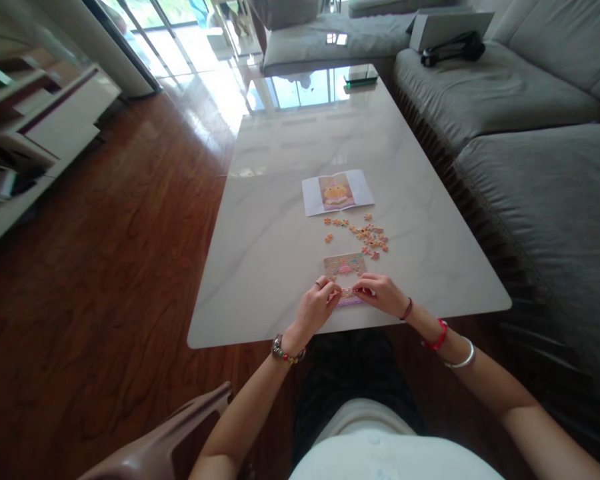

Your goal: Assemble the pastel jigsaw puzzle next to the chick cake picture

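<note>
"White tabletop (265, 233): where's the puzzle (345, 265)?"

"At its near end, beneath the fingers of the left hand (314, 307) and right hand (381, 293)."

"Clamped?"

"Both curl, fingertips close together; whether pinching anything, I can't tell."

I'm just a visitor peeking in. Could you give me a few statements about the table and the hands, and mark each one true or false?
1. The left hand and the right hand are both at the near part of the puzzle. True.
2. The puzzle is fully assembled. False: a gap shows in it, and loose pieces lie beyond it.
3. The printed sheet lies on the white table. True.
4. The printed sheet is nearer the person than the puzzle. False: it lies farther away, past the loose pieces.
5. The silver bangle is on the left arm. False: it is on the right.
</note>
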Available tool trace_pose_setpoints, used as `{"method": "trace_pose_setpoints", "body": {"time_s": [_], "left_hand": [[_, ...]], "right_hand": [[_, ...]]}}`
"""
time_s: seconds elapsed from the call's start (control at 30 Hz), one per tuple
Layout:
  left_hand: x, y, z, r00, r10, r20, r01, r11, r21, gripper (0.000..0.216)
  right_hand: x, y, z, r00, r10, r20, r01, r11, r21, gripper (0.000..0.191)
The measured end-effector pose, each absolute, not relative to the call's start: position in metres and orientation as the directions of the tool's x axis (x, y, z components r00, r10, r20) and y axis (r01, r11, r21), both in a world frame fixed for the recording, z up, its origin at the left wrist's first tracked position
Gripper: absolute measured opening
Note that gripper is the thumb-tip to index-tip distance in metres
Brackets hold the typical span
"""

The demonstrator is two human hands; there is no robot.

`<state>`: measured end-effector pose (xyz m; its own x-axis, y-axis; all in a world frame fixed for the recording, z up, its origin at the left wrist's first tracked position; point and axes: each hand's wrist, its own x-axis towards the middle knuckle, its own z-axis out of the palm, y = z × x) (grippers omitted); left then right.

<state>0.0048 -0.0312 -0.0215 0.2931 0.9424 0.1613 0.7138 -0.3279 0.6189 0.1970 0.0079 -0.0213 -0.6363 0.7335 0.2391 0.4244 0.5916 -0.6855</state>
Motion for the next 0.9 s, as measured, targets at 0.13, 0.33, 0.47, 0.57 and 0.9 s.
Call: {"method": "trace_pose_setpoints", "body": {"time_s": [0.13, 0.33, 0.47, 0.57, 0.9], "left_hand": [[0.006, -0.029, -0.021, 0.276, 0.948, 0.155, 0.717, -0.311, 0.623, 0.014], [0.007, -0.027, -0.021, 0.272, 0.952, 0.138, 0.724, -0.297, 0.623, 0.014], [0.004, -0.006, -0.017, 0.257, 0.947, 0.195, 0.75, -0.323, 0.577, 0.016], [0.002, 0.032, -0.009, 0.214, 0.94, 0.265, 0.792, -0.326, 0.517, 0.017], [0.004, 0.138, 0.0, 0.114, 0.956, 0.272, 0.915, -0.208, 0.346, 0.018]], "right_hand": [[0.196, 0.011, -0.024, -0.629, 0.739, 0.241, 0.439, 0.594, -0.674, 0.014], [0.195, 0.016, -0.025, -0.633, 0.737, 0.236, 0.452, 0.6, -0.66, 0.014], [0.19, 0.036, -0.021, -0.621, 0.728, 0.289, 0.464, 0.639, -0.613, 0.016], [0.183, 0.073, -0.015, -0.589, 0.719, 0.368, 0.493, 0.681, -0.542, 0.016], [0.167, 0.176, -0.011, -0.475, 0.759, 0.446, 0.618, 0.648, -0.445, 0.017]]}}
